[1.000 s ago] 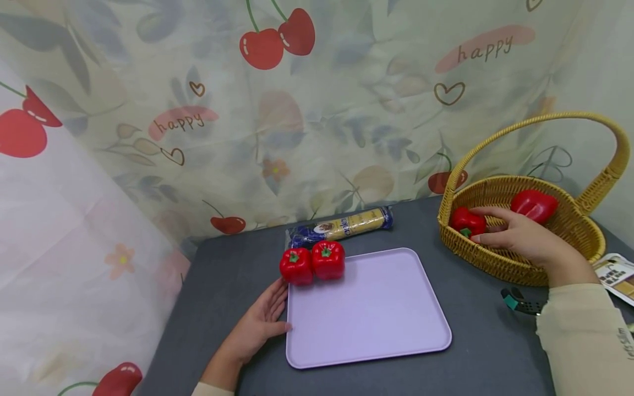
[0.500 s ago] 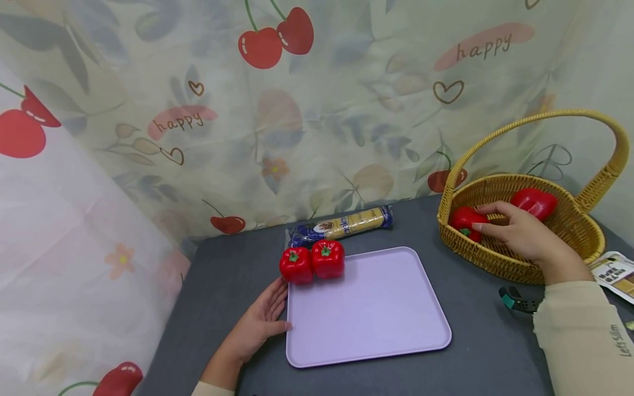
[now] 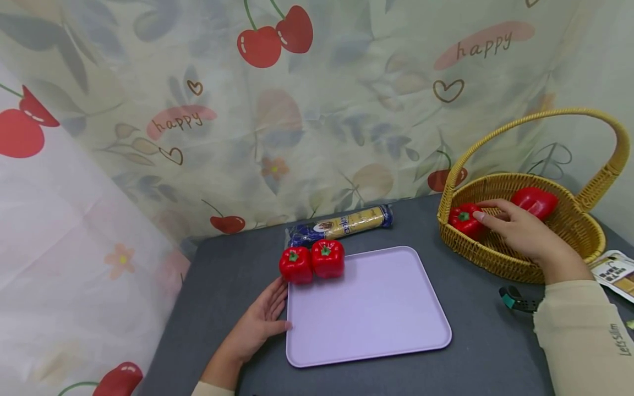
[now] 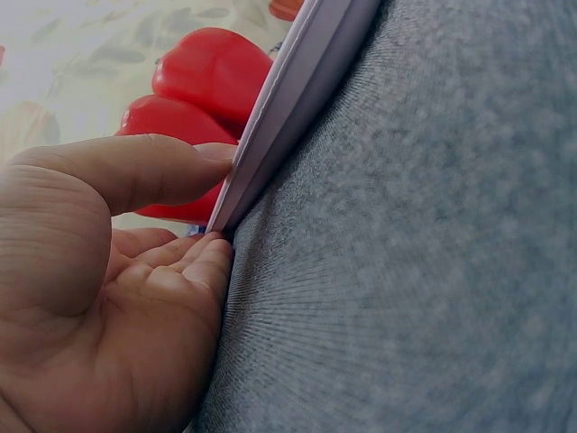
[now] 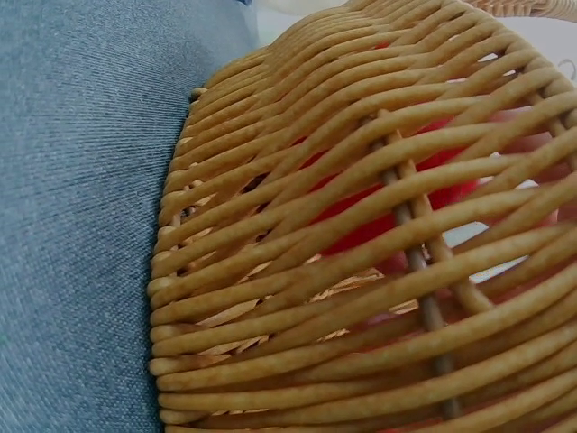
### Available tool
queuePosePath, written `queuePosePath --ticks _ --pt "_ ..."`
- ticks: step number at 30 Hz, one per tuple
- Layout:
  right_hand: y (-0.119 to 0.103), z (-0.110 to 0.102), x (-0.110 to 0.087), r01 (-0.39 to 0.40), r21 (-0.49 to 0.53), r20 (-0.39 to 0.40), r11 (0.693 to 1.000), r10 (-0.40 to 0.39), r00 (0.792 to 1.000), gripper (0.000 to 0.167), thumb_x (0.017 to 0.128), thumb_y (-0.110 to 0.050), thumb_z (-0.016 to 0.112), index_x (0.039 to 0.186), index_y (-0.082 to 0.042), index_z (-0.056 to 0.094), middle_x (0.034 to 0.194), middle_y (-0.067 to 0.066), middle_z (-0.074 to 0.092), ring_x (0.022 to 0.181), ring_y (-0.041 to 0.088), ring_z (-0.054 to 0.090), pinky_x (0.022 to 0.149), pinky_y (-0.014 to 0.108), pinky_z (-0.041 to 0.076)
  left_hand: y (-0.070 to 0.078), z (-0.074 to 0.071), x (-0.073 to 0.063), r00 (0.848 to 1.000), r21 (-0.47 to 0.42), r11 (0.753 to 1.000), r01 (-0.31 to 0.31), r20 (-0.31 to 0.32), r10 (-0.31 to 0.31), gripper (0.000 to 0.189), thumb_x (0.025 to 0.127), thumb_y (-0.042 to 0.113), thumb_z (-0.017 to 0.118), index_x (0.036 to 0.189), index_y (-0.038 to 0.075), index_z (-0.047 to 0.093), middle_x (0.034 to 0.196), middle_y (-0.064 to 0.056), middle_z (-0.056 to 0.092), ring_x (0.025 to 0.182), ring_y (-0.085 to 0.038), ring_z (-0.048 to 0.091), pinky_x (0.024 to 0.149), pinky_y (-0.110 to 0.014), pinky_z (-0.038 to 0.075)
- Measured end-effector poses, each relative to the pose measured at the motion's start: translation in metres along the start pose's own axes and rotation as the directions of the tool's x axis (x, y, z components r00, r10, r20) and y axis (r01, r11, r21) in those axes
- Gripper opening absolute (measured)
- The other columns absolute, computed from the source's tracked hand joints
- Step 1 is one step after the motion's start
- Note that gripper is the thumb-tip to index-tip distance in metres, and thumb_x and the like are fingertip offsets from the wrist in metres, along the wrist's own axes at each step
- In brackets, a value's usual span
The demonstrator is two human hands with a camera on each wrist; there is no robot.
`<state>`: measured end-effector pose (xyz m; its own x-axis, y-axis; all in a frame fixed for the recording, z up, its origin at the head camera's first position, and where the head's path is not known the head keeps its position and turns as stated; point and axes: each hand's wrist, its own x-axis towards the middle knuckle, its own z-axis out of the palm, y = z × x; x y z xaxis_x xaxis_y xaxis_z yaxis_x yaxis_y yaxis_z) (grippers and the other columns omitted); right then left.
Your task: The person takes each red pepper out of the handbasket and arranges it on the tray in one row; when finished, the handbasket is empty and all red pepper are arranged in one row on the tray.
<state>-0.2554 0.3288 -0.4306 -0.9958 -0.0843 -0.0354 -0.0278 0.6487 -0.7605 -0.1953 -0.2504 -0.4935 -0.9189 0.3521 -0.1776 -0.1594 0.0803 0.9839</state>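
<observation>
and now pinching a red bell pepper (image 3: 464, 215) between thumb and fingers of the right grip (image 3: 525, 234), down inside the wicker basket (image 3: 487, 264) at the right of the frame. over at lower centre, resting the left grip (image 3: 257, 319) against the left edge of the lilac tray (image 3: 376, 313), with fingers nearly straight, touching the rim and clasping nothing. note two more at the tray's upper left corner, a left pepper (image 3: 296, 266) and a right pepper (image 3: 328, 259), side by side.

watch that pinch: could lose the glossy pepper if squeezed off-centre, or bump it on the basket's wall or handle (image 3: 574, 112) if lifted too low or too wide. careful at the corner too: could roll the left pepper off by shoving or tipping the tray.

can't see the far fingertips behind the held pepper. losing a bit of the other basket pepper (image 3: 535, 201) behind the right grip. hard to judge any overhang at the tray corner. through the weave in the right wrist view, reduced to red patches, with no telling one pepper from another. cropping a printed packet (image 3: 614, 273) at the right edge.
</observation>
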Motion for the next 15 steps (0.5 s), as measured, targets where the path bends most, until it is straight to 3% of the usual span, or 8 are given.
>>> queuePosePath --ticks 5,12,15 --pt "-0.0001 -0.0012 -0.0005 -0.033 -0.023 0.027 0.999 0.033 0.999 0.082 0.114 -0.057 0.043 0.165 0.007 0.030 0.156 0.045 0.034 0.140 0.068 0.030 0.105 0.086 0.035 0.0005 0.0003 -0.0003 1.000 0.003 1.000 0.002 0.001 -0.002 0.108 0.090 -0.013 0.079 0.174 0.009 0.014 0.179 -0.011 0.018 0.163 -0.028 0.020 0.124 -0.032 0.026" --pt "-0.0030 0.0021 0.0011 0.012 -0.048 0.079 0.999 -0.008 0.997 0.102 0.102 -0.053 0.073 0.167 0.006 0.021 0.156 0.041 0.034 0.138 0.064 0.035 0.102 0.079 0.047 0.0007 0.0007 -0.0005 1.000 0.004 1.000 0.002 0.003 -0.002 0.108 0.091 -0.014 0.078 0.174 0.008 0.013 0.180 -0.012 0.017 0.163 -0.028 0.019 0.124 -0.032 0.025" --pt "-0.0027 0.0031 0.0022 0.030 -0.027 0.076 0.999 -0.028 0.997 0.105 0.099 -0.048 0.079 0.167 0.005 0.019 0.155 0.039 0.036 0.138 0.062 0.036 0.102 0.075 0.049 0.0010 0.0008 -0.0005 1.000 0.004 1.000 0.003 -0.001 -0.003 0.108 0.091 -0.013 0.079 0.174 0.009 0.014 0.179 -0.011 0.018 0.163 -0.028 0.020 0.124 -0.032 0.026"
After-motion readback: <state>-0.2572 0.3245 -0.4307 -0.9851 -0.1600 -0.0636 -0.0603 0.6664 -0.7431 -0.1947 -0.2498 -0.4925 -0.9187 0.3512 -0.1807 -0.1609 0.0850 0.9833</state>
